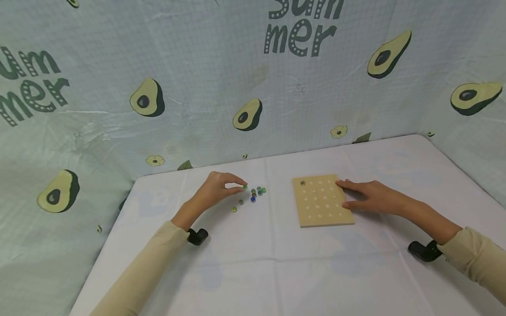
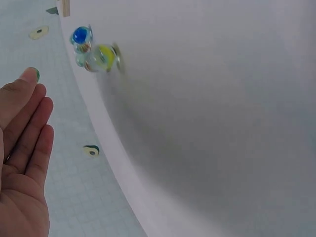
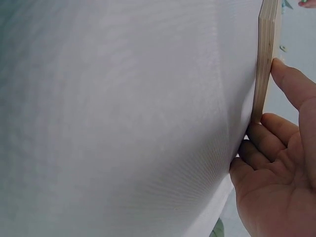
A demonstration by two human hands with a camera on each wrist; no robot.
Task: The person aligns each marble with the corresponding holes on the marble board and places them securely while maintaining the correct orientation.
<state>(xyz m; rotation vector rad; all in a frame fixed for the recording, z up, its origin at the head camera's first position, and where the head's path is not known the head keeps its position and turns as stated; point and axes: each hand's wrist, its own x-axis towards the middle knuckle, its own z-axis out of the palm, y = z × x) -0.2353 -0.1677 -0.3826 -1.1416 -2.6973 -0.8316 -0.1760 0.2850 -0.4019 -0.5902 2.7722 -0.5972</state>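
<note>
My left hand point(image 1: 215, 188) pinches a green marble point(image 1: 245, 187) between thumb and fingertips; in the left wrist view the marble point(image 2: 35, 74) peeks out past the thumb. Just to its right lies a loose group of glass marbles point(image 1: 253, 199), blue, green and clear, with a yellowish marble point(image 1: 234, 209) nearer me. A flat wooden board point(image 1: 326, 211) with rows of small hollows lies to the right, bearing a dark marble point(image 1: 302, 183) in its far left corner. My right hand point(image 1: 371, 196) rests against the board's right edge, thumb and fingertips touching it without wrapping round.
A white cloth point(image 1: 245, 281) covers the table. Behind it and at both sides hangs a pale sheet point(image 1: 197, 109) printed with avocados and lettering. Dark wrist cameras sit on the left wrist point(image 1: 197, 237) and right wrist point(image 1: 424, 251).
</note>
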